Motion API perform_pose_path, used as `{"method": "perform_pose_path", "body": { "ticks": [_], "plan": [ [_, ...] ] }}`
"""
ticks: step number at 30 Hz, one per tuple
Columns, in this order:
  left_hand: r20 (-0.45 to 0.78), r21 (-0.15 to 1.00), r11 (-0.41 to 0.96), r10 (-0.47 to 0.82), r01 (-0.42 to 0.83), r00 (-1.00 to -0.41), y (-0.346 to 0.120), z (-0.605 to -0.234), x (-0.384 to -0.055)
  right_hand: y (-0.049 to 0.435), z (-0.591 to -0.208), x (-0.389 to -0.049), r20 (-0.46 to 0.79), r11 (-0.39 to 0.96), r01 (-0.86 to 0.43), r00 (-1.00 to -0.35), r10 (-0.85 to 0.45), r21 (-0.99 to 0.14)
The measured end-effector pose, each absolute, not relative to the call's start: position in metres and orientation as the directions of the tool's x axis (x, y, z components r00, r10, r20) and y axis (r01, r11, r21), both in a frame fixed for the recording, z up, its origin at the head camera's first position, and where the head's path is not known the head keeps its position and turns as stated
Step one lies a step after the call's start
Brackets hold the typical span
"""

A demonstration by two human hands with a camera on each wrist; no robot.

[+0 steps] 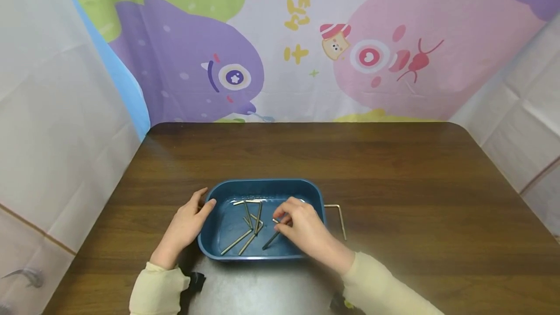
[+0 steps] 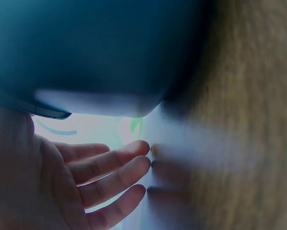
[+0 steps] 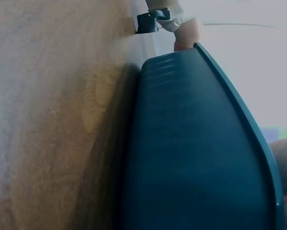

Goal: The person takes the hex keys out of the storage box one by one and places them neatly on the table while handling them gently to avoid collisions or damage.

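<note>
A blue tray (image 1: 262, 184) with raised walls holds several metal hex keys (image 1: 236, 242), lying crossed over each other in its left and middle part. My right hand (image 1: 304, 222) is over the tray's right side and pinches a hex key (image 1: 271, 241) between thumb and fingers. Its long arm slants down toward the tray floor, and its bend is partly hidden by the hand. Along the tray's left wall is my left hand (image 1: 185, 222), thumb at the rim. In the left wrist view that hand's fingers (image 2: 114, 182) stretch out straight outside the tray wall.
Another hex key (image 1: 341, 221) lies on the brown wooden table (image 1: 407, 183), just right of the tray. A grey-white patch (image 1: 262, 286) shows in front of the tray. Behind the table hangs a cartoon-print cloth (image 1: 288, 86).
</note>
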State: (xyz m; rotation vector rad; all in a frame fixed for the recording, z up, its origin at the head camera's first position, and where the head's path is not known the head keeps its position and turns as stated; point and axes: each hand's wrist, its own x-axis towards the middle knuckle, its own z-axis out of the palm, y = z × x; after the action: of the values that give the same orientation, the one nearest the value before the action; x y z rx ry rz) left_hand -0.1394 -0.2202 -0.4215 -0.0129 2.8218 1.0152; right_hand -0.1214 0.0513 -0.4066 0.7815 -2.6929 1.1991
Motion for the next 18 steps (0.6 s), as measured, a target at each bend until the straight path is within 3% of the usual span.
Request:
{"method": "perform_pose_path", "body": {
  "ticks": [12, 18],
  "plan": [
    [-0.140, 0.634, 0.771, 0.027, -0.069, -0.990, -0.219, -0.421, -0.141, 0.058, -0.396, -0.120, 0.349, 0.649, -0.523, -0.852, -0.390, -0.552],
    [-0.134, 0.629, 0.774, 0.025, -0.066, -0.991, -0.220, -0.422, -0.141, 0.062, -0.393, -0.118, 0.358, 0.639, -0.534, -0.845, -0.397, -0.553]
  ]
}}
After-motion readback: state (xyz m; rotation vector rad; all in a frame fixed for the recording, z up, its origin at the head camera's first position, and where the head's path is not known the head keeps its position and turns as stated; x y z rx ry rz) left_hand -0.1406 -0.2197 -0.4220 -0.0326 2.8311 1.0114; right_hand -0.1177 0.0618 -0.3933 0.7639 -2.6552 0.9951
